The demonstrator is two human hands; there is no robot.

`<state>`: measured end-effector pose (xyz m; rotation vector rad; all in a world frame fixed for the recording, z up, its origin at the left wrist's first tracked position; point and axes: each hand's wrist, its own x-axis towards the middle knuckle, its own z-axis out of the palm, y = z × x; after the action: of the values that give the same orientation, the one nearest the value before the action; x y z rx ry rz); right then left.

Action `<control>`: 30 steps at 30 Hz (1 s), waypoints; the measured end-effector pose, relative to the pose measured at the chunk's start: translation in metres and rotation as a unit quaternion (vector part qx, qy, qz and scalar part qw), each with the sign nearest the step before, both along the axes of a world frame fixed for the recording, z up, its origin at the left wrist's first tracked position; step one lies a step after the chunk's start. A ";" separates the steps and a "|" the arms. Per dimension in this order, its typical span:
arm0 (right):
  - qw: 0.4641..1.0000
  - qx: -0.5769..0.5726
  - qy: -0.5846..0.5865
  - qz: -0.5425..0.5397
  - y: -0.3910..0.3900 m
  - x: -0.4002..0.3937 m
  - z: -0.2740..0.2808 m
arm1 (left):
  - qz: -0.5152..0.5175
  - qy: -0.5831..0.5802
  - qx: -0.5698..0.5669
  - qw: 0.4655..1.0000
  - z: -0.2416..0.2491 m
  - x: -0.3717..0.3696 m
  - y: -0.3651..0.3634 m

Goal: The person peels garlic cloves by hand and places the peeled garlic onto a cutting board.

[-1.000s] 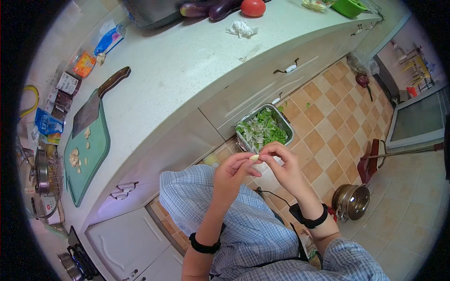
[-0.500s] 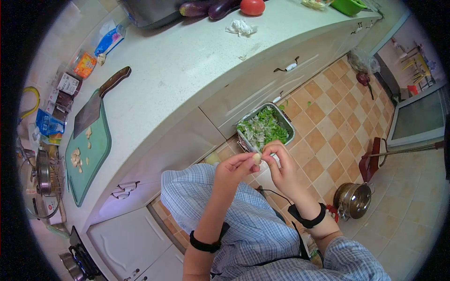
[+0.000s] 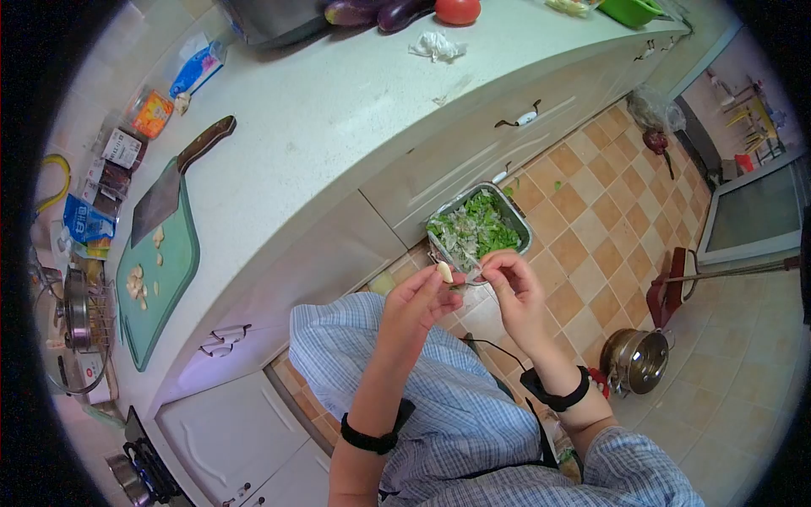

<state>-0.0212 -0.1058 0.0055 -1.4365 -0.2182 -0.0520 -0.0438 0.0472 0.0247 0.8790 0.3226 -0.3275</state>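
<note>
A pale garlic clove (image 3: 444, 271) is pinched between the thumb and fingers of my left hand (image 3: 414, 301). Just to its right, my right hand (image 3: 517, 296) has its thumb and forefinger pressed together on a thin, whitish scrap of peel (image 3: 475, 275). Both hands are above the floor, near a bin (image 3: 525, 241) heaped with green leaves and pale scraps. On the counter, several peeled garlic cloves (image 3: 136, 286) lie on a green cutting board (image 3: 171, 315). A cleaver (image 3: 159, 203) rests partly on that board, its wooden handle pointing away.
The white counter (image 3: 296, 127) curves along the left and far side, with crumpled tissue (image 3: 437, 46), eggplants (image 3: 405, 13) and a tomato (image 3: 457, 10) at the back. Packaged foods (image 3: 122, 150) line the wall. A lidded pot (image 3: 635, 362) stands on the floor at right.
My hands have moved apart. The garlic clove has shifted left with my left hand and now shows more fully, while my right hand has drawn slightly right.
</note>
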 end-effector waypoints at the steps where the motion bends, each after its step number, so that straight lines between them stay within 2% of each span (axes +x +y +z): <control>1: 0.999 0.038 0.027 -0.006 -0.001 0.001 -0.001 | 0.000 0.002 -0.006 1.000 0.000 0.000 0.001; 5: 0.999 0.021 0.023 -0.029 -0.011 0.012 -0.006 | -0.003 -0.010 0.013 1.000 0.002 -0.001 0.003; 6: 0.997 -0.040 0.029 -0.051 -0.015 0.019 -0.010 | -0.001 -0.011 0.014 1.000 0.003 -0.001 0.004; 7: 0.992 -0.099 0.034 -0.072 -0.019 0.026 -0.015 | 0.007 -0.025 0.064 0.998 0.004 0.000 0.004; 8: 0.990 -0.114 0.048 -0.072 -0.023 0.036 -0.022 | 0.016 -0.039 0.113 0.993 0.005 0.000 0.004; 9: 0.990 -0.112 0.044 -0.069 -0.028 0.044 -0.028 | 0.019 -0.041 0.115 0.992 0.008 0.001 0.004; 10: 0.955 -0.283 -0.051 -0.070 -0.033 0.053 -0.034 | 0.034 -0.080 0.176 0.981 0.010 0.001 0.004; 11: 0.883 -0.441 -0.145 -0.070 -0.039 0.059 -0.043 | 0.050 -0.118 0.236 0.963 0.013 0.001 0.006; 12: 0.864 -0.485 -0.124 -0.045 -0.048 0.066 -0.068 | 0.054 -0.120 0.239 0.962 0.014 -0.001 0.009; 13: 0.865 -0.482 -0.128 -0.044 -0.050 0.070 -0.069 | 0.064 -0.170 0.315 0.932 0.016 -0.004 0.012; 14: 0.868 -0.489 -0.068 -0.057 -0.049 0.075 -0.069 | 0.073 -0.218 0.389 0.892 0.017 -0.006 0.016; 16: 0.877 -0.471 0.058 -0.077 -0.045 0.083 -0.062 | 0.089 -0.239 0.419 0.872 0.022 -0.007 0.020; 17: 0.878 -0.470 0.054 -0.073 -0.045 0.085 -0.061 | 0.098 -0.257 0.445 0.852 0.024 -0.008 0.021; 19: 0.872 -0.471 0.118 -0.057 -0.049 0.092 -0.064 | 0.112 -0.265 0.446 0.847 0.027 -0.009 0.024; 20: 0.871 -0.477 -0.037 -0.115 -0.053 0.092 -0.087 | 0.122 -0.273 0.445 0.844 0.029 -0.009 0.024; 21: 0.871 -0.476 -0.044 -0.110 -0.053 0.093 -0.096 | 0.130 -0.273 0.447 0.842 0.031 -0.009 0.024; 22: 0.843 -0.488 -0.142 -0.179 -0.049 0.094 -0.100 | 0.123 -0.281 0.460 0.833 0.033 -0.010 0.025; 24: 0.868 -0.432 -0.181 -0.165 -0.051 0.093 -0.104 | 0.135 -0.284 0.484 0.816 0.038 -0.013 0.029; 25: 0.918 -0.368 -0.124 -0.076 -0.057 0.092 -0.106 | 0.114 -0.288 0.497 0.811 0.041 -0.015 0.032; 26: 0.930 -0.367 -0.031 -0.011 -0.067 0.094 -0.114 | 0.096 -0.289 0.512 0.803 0.044 -0.017 0.039; 27: 0.927 -0.367 0.061 0.057 -0.073 0.092 -0.125 | 0.122 -0.280 0.529 0.791 0.047 -0.020 0.046; 28: 0.952 -0.298 0.042 0.048 -0.067 0.085 -0.127 | 0.113 -0.280 0.528 0.794 0.049 -0.022 0.053; 30: 0.958 -0.266 0.098 0.042 -0.054 0.074 -0.125 | 0.109 -0.284 0.543 0.783 0.054 -0.028 0.076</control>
<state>0.0533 -0.1598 -0.1192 -1.9542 -0.1335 0.2343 -0.0723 0.1228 0.0788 2.0014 0.0073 0.4239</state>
